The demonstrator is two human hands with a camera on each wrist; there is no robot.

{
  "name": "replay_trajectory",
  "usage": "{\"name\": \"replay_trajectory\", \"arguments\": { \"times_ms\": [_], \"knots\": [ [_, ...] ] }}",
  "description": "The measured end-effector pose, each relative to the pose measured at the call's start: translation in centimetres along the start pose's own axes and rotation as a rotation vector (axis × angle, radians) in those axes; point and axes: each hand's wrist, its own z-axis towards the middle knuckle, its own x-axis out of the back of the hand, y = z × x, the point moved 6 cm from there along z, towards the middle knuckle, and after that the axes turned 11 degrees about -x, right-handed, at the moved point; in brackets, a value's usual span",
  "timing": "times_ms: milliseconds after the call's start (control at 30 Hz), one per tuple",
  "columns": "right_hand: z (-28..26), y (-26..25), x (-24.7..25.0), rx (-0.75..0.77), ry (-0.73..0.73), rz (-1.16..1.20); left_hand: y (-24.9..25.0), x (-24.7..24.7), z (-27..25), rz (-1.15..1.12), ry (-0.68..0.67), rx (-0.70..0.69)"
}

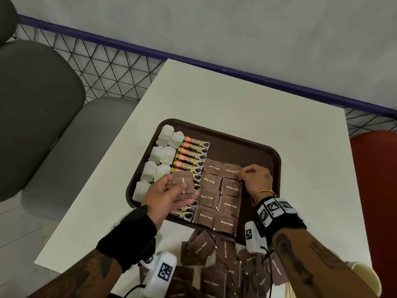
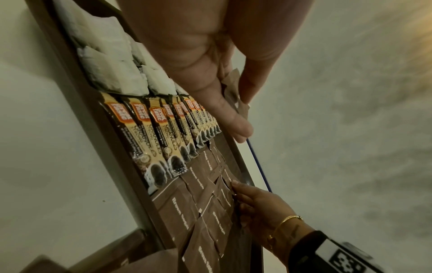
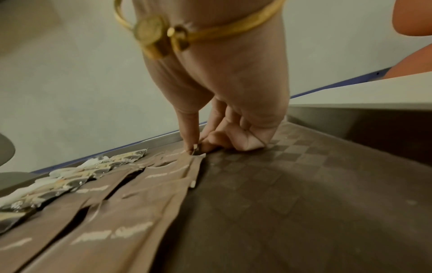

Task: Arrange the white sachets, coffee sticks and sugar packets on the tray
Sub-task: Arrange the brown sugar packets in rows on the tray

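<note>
A brown tray (image 1: 247, 145) holds white sachets (image 1: 164, 155) along its left side, a column of coffee sticks (image 1: 193, 151) beside them, and two columns of brown sugar packets (image 1: 219, 201). My left hand (image 1: 171, 194) hovers over the coffee sticks and pinches a small stack of brown sugar packets (image 1: 183, 182), seen edge-on as held packets (image 2: 233, 86) in the left wrist view. My right hand (image 1: 253, 177) pinches the right corner of the far sugar packet (image 1: 231, 169) of the right column, thumb and forefinger gripping the packet corner (image 3: 196, 153) on the tray.
A loose heap of brown sugar packets (image 1: 214, 261) lies on the white table (image 1: 236, 100) near the front edge. Bare tray floor (image 3: 304, 184) spreads to the right of the packets. Grey chairs (image 1: 38, 108) stand left, a red seat (image 1: 373, 190) right.
</note>
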Motion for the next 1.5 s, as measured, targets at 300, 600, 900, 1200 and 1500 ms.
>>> {"name": "replay_trajectory", "arguments": {
  "times_ms": [300,600,900,1200,1500],
  "knots": [
    [-7.2,-5.2,-1.3,0.28,-0.429,-0.014,0.0,-0.7,0.2,0.115,-0.049,0.004],
    [-9.7,-5.1,-4.8,0.149,-0.768,0.195,0.9,-1.0,0.7,0.255,-0.02,-0.08],
    [-8.2,-7.7,-4.1,0.29,-0.695,-0.111,1.3,0.4,1.3,0.502,-0.015,-0.083],
    [1.1,-6.4,-3.5,-0.048,-0.248,0.112,2.2,4.9,0.4,0.443,0.147,-0.068],
    [1.5,-7.3,-4.7,0.1,-0.079,-0.239,1.4,8.6,-1.9,0.433,0.212,-0.057]
  ]
}}
